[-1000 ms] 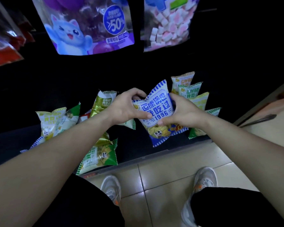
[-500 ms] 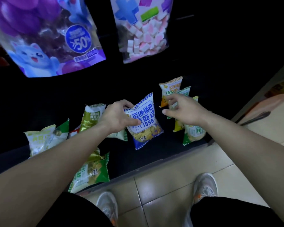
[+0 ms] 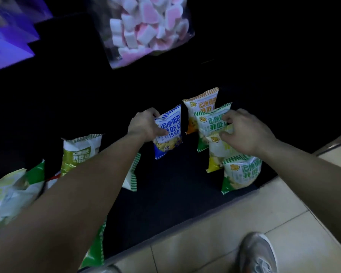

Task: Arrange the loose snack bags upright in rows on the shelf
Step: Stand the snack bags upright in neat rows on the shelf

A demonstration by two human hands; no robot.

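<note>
Two grips at a black shelf (image 3: 175,184): left grip (image 3: 146,125) clasps an upright blue-and-white striped plastic snack bag (image 3: 168,134); right grip (image 3: 244,133) curls around a green-striped plastic snack bag (image 3: 210,123).

A clear bag of pink and white marshmallows (image 3: 146,30) hangs at the far side, with a blurred purple bag (image 3: 8,42) to its left. Near, a grey sneaker (image 3: 258,253) stands on the beige tiled floor (image 3: 205,233).

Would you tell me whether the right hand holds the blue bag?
No, the left hand grips the blue bag; the right hand holds a green bag.
</note>
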